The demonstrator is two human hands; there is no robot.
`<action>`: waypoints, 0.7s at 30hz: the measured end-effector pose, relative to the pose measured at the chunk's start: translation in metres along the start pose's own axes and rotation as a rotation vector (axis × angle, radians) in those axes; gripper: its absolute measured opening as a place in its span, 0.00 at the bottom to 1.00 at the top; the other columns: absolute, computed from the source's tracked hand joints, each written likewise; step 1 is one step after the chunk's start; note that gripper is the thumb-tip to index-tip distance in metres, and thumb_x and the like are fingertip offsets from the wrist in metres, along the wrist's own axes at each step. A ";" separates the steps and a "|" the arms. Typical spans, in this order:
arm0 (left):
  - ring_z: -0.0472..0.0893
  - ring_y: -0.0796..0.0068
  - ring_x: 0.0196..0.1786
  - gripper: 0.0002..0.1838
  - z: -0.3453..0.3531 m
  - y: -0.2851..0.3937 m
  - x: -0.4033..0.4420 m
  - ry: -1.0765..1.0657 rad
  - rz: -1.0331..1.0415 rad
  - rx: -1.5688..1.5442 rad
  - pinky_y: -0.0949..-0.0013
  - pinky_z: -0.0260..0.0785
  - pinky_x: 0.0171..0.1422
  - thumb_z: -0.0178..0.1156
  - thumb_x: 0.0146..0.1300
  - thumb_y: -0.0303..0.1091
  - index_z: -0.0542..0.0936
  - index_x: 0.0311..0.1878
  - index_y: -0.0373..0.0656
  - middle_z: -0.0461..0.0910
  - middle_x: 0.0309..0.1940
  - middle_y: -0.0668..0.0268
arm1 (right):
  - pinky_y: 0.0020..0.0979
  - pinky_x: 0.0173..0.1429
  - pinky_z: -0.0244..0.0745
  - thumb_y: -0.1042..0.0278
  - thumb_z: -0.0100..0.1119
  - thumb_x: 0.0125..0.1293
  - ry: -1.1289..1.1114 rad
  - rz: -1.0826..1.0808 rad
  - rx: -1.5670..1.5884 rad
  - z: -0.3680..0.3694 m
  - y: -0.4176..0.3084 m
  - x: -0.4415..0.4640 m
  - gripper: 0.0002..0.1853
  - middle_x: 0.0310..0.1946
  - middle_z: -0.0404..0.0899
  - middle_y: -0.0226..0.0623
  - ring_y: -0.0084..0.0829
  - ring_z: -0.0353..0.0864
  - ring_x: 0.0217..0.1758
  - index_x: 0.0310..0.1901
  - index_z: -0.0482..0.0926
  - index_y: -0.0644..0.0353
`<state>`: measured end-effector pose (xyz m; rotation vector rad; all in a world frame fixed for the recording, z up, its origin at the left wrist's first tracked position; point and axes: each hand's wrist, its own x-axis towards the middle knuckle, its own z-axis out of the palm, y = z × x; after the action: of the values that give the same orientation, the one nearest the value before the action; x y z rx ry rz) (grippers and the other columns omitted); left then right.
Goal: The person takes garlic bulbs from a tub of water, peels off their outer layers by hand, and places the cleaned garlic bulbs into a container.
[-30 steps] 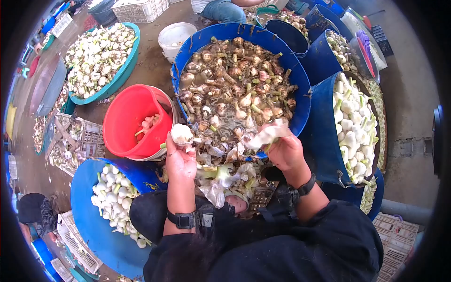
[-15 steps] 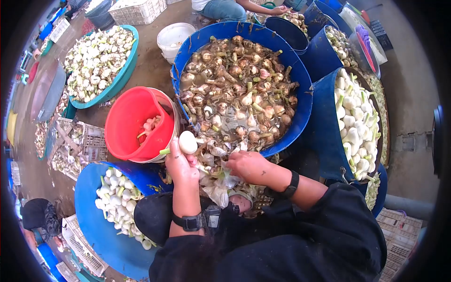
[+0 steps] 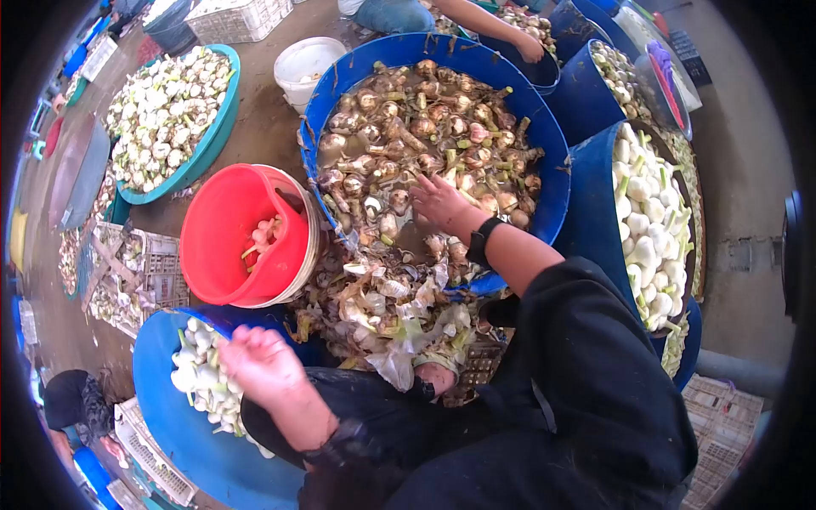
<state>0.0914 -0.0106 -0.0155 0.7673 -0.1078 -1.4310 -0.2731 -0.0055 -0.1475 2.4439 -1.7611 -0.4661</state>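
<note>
Over the blue basin (image 3: 161,425) of peeled white garlic (image 3: 204,378) is my left hand (image 3: 265,365), blurred by motion, its fingers curled; whether anything is in it cannot be made out. My right hand (image 3: 442,204) reaches into the big blue tub (image 3: 557,153), fingers spread over unpeeled brown garlic bulbs (image 3: 425,127) lying in murky water. Loose garlic skins (image 3: 382,297) are heaped at the tub's near edge.
Left of the tub stands a red bucket (image 3: 208,221) with a few pale pieces inside. A blue container (image 3: 595,204) of white garlic leans at the right. A teal basin (image 3: 229,115) sits at upper left. Another person's arm (image 3: 493,25) reaches in beyond the tub.
My left hand has moved down and left to the blue basin; the peeled bulb it held no longer shows. My right hand has gone from the skins up into the tub. The other person's arm extends further.
</note>
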 end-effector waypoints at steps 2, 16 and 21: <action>0.68 0.81 0.22 0.09 0.030 -0.038 -0.009 0.075 -0.093 0.283 0.78 0.63 0.25 0.54 0.62 0.38 0.69 0.38 0.44 0.71 0.24 0.69 | 0.40 0.66 0.51 0.58 0.49 0.58 -0.066 -0.078 -0.271 0.052 0.006 0.010 0.15 0.48 0.75 0.29 0.35 0.66 0.59 0.45 0.79 0.49; 0.74 0.82 0.36 0.17 0.048 -0.113 -0.021 -0.401 -0.423 0.946 0.78 0.67 0.41 0.56 0.62 0.39 0.75 0.42 0.31 0.77 0.35 0.66 | 0.42 0.34 0.70 0.61 0.48 0.61 -0.075 0.133 1.273 -0.158 -0.069 -0.048 0.14 0.22 0.74 0.52 0.50 0.75 0.28 0.29 0.75 0.64; 0.75 0.82 0.36 0.11 0.042 -0.111 -0.026 -0.388 -0.471 0.754 0.79 0.67 0.39 0.57 0.59 0.28 0.75 0.43 0.31 0.77 0.33 0.67 | 0.44 0.35 0.70 0.62 0.49 0.55 -0.025 0.179 1.186 -0.164 -0.082 -0.050 0.13 0.22 0.74 0.53 0.51 0.75 0.29 0.25 0.76 0.64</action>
<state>-0.0279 0.0016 -0.0331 1.1605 -0.8490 -2.0076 -0.1635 0.0519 -0.0033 2.7609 -2.7299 0.8258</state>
